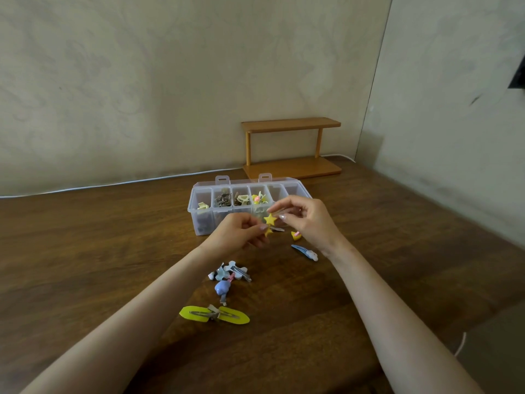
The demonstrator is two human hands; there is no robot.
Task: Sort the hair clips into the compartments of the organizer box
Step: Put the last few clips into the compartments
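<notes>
A clear organizer box (199,194) with a row of compartments stands open on the table; four left compartments hold clips, the two at the right look empty. My left hand (237,233) and my right hand (306,220) hover just in front of it. Each pinches a yellow star hair clip: the right one (270,219), the left one (268,231). Loose clips lie on the table: a blue cloud clip (305,252), a small yellow-pink clip (296,235), a pale blue and white bunch (230,273), a purple clip (222,288), two yellow-green snap clips (214,314).
A small wooden two-tier shelf (291,147) stands behind the box against the wall. A white cable (113,184) runs along the table's back edge. The wooden table (99,251) meets walls at the back and right.
</notes>
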